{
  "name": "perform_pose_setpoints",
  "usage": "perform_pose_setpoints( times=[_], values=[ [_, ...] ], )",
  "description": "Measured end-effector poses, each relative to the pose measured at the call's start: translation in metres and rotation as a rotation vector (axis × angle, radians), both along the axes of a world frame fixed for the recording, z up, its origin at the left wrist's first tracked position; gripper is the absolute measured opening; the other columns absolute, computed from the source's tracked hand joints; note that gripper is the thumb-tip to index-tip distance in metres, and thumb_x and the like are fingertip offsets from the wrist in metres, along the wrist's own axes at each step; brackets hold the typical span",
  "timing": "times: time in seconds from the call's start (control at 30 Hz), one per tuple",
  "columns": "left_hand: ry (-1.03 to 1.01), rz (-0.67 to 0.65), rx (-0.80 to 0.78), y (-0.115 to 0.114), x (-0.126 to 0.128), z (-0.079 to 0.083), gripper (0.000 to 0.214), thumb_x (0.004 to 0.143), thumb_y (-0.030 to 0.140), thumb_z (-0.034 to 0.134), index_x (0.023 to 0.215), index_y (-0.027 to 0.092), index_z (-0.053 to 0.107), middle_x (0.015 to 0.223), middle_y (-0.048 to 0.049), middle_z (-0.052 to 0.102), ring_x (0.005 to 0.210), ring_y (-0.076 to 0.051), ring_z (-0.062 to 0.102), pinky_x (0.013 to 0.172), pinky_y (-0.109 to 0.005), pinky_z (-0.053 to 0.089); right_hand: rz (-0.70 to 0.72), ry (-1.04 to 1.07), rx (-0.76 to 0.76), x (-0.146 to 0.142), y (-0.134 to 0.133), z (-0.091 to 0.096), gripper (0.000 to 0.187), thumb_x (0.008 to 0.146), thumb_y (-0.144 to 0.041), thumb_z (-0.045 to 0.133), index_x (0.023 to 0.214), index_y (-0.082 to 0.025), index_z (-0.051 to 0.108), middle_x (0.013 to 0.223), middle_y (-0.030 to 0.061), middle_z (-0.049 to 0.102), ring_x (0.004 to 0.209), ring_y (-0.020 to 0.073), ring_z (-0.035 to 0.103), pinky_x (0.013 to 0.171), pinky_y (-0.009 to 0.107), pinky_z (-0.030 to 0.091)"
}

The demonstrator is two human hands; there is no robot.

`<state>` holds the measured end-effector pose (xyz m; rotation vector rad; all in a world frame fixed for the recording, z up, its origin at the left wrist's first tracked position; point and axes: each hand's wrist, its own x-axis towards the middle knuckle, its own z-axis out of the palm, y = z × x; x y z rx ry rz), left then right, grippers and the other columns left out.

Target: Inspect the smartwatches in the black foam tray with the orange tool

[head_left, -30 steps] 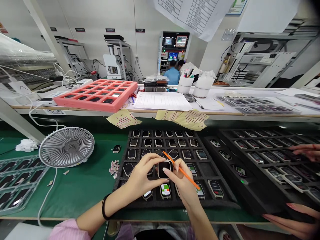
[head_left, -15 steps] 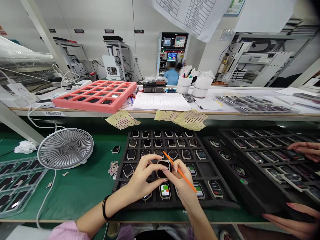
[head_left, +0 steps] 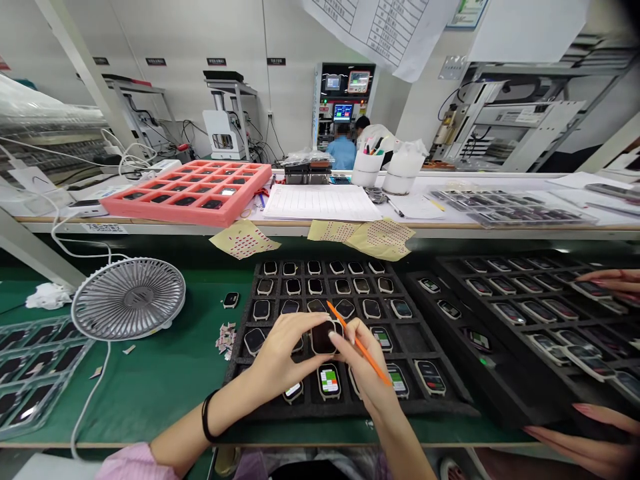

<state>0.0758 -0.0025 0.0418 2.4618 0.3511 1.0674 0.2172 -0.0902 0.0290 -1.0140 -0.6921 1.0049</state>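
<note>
Above the black foam tray (head_left: 425, 410), a smartwatch (head_left: 321, 339) with a dark screen and pale case is held between both hands. My left hand (head_left: 283, 350) grips its left side, fingers over the top and thumb below. My right hand (head_left: 364, 360) pinches its right edge and also keeps an orange stick (head_left: 370, 358) slanting between its fingers. Many watches sit in the tray's compartments; one lit watch (head_left: 329, 381) just below my hands shows a green, white and red screen.
A grey fan (head_left: 130, 300) and a clear tray of watches (head_left: 40, 373) are on the left. A lone watch (head_left: 231, 299) lies near paper scraps (head_left: 226, 339). At right, another person's hands (head_left: 593, 443) are at a second black tray (head_left: 505, 393). A pink foam tray (head_left: 235, 210) stands on the shelf.
My left fingers have closed together along the watch's top edge. The other person's upper hand has lifted a watch slightly. My right hand with the orange stick has barely moved.
</note>
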Motion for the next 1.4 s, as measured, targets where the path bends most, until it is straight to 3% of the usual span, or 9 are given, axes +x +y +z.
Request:
perform_pose_setpoints(
  times=[0.17,0.33,0.53,0.7,0.83,0.97,1.1,1.23,1.4],
  values=[
    [-0.097,0.152,-0.063,0.006,-0.005,0.001,0.043,0.08,0.021,0.066,0.119,0.021,0.05,0.113,-0.0091,0.063,0.104,-0.022,0.06,0.087,-0.036,0.052,-0.007,0.074,0.021,0.004,-0.002,0.007,0.037,0.08,-0.033,0.066,0.067,-0.023,0.033,0.074,-0.0027,0.053,0.075,0.0174,0.061,0.067,0.033,0.053],
    [-0.09,0.167,-0.06,0.01,-0.007,0.001,0.043,0.08,0.021,0.066,0.119,0.022,0.048,0.114,-0.0084,0.061,0.105,-0.022,0.059,0.084,-0.035,0.052,-0.009,0.016,0.008,0.005,-0.005,0.012,0.038,0.081,-0.037,0.064,0.069,-0.024,0.031,0.077,-0.0014,0.057,0.071,0.0182,0.064,0.068,0.033,0.052],
    [0.155,0.064,-0.069,0.017,0.003,-0.015,0.04,0.08,0.023,0.065,0.117,0.022,0.048,0.116,-0.0078,0.061,0.11,-0.023,0.056,0.094,-0.039,0.046,-0.285,-0.7,-0.157,0.024,0.003,-0.013,0.039,0.082,-0.047,0.056,0.063,-0.023,0.031,0.055,-0.0067,0.036,0.047,0.0106,0.04,0.051,0.023,0.037],
    [0.43,0.01,-0.108,0.023,0.015,-0.033,0.04,0.076,0.026,0.07,0.111,0.02,0.051,0.115,-0.0076,0.062,0.108,-0.025,0.057,0.091,-0.04,0.046,-0.201,-1.054,-0.254,0.038,0.007,-0.027,0.036,0.086,-0.051,0.04,0.064,-0.025,0.029,0.049,-0.0078,0.033,0.041,0.0112,0.037,0.047,0.023,0.033],
    [0.505,0.039,-0.004,0.022,0.004,-0.023,0.046,0.077,0.04,0.068,0.114,0.02,0.051,0.12,-0.0097,0.059,0.112,-0.027,0.054,0.089,-0.039,0.045,-0.375,-1.158,-0.351,0.054,-0.008,-0.021,0.035,0.092,-0.049,0.029,0.067,-0.025,0.03,0.052,-0.0025,0.047,0.044,0.0159,0.049,0.049,0.025,0.035],
    [0.552,0.285,0.091,0.017,-0.036,-0.006,0.03,0.094,0.042,0.04,0.102,0.019,0.057,0.103,-0.0079,0.064,0.09,-0.023,0.061,0.077,-0.035,0.045,-0.59,-1.331,-0.456,0.078,-0.021,-0.027,0.04,0.094,-0.051,0.019,0.069,-0.024,0.035,0.055,0.0037,0.055,0.047,0.0212,0.056,0.046,0.028,0.033],
    [0.712,0.418,0.2,0.002,-0.078,-0.013,0.042,0.098,0.035,0.026,0.098,0.019,0.065,0.092,-0.0106,0.067,0.075,-0.023,0.063,0.064,-0.033,0.042,-0.485,-1.435,-0.52,0.09,-0.019,-0.046,0.048,0.096,-0.044,0.011,0.076,-0.02,0.048,0.06,0.0088,0.061,0.051,0.0242,0.06,0.046,0.029,0.034],
    [0.826,0.476,0.199,-0.02,-0.093,-0.03,0.042,0.096,0.037,0.029,0.107,0.017,0.064,0.105,-0.0158,0.066,0.087,-0.03,0.063,0.068,-0.037,0.046,-0.424,-1.346,-0.536,0.09,-0.014,-0.052,0.048,0.096,-0.041,0.014,0.088,-0.017,0.054,0.072,0.0125,0.066,0.062,0.0254,0.064,0.053,0.031,0.042],
    [0.74,0.423,-0.124,-0.024,-0.097,-0.028,0.04,0.092,0.047,0.039,0.112,0.017,0.057,0.11,-0.0129,0.062,0.098,-0.027,0.061,0.081,-0.038,0.05,-0.221,-1.111,-0.458,0.083,-0.011,-0.04,0.043,0.096,-0.042,0.019,0.09,-0.019,0.055,0.064,0.0048,0.063,0.057,0.0204,0.061,0.058,0.029,0.044]
  ],
)
